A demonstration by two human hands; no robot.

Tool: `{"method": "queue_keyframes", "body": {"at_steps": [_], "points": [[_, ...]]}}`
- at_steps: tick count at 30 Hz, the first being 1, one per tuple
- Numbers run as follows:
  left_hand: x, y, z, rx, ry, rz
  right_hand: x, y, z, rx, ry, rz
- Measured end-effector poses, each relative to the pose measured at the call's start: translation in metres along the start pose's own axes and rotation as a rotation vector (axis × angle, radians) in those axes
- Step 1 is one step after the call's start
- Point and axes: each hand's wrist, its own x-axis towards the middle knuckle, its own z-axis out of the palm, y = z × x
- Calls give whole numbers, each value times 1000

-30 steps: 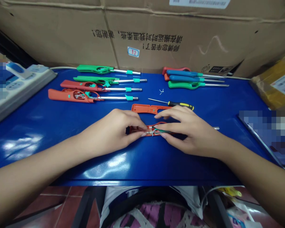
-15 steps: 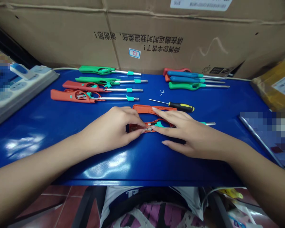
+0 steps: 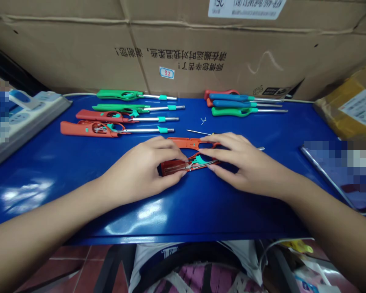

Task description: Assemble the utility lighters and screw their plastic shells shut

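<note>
An opened orange gas lighter (image 3: 170, 168) lies with its inside facing up, showing a clear fuel tank, thin wires and a teal trigger (image 3: 198, 160). My left hand (image 3: 152, 162) is closed round its handle end, fingertips and thumb beside the tank. My right hand (image 3: 244, 165) reaches over its front part, thumb on the near edge and a finger at the far edge, gripping it. Another right finger rests by the loose orange shell half (image 3: 181, 143) just behind. The metal tube's tip (image 3: 261, 148) shows past my right hand.
Opened lighters, two green (image 3: 118, 94) and two red-orange (image 3: 76, 128), lie at the back left. Several closed lighters (image 3: 232, 111) sit back right. A screwdriver (image 3: 198, 132), its handle mostly hidden, and tiny white bits (image 3: 203, 121) lie between. A power strip (image 3: 33, 112), phone (image 3: 338, 175) and cardboard box (image 3: 88, 57) flank the table.
My right hand has shifted its fingers along the lighter away from the tank, and its thumb has come up to the near edge. It now covers the screwdriver's handle. The view has shifted slightly.
</note>
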Motion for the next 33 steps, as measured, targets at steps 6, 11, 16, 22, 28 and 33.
{"method": "queue_keyframes", "body": {"at_steps": [6, 11, 16, 22, 28, 33], "points": [[-1, -3, 7, 124, -75, 93, -6, 17, -23, -128, -42, 178], [-2, -10, 11, 163, -69, 160, -11, 19, -32, -111, -127, 158], [-3, -13, 10, 197, -78, 207, -4, 11, -21, -38, -136, 106], [-2, -12, 8, 249, -100, 227, 0, 15, -15, 40, -140, 98], [-2, -12, 6, 279, -115, 270, 0, 17, -16, 200, -134, 131], [-3, -13, 5, 293, -121, 313, -2, 15, -15, 200, -130, 150]]}}
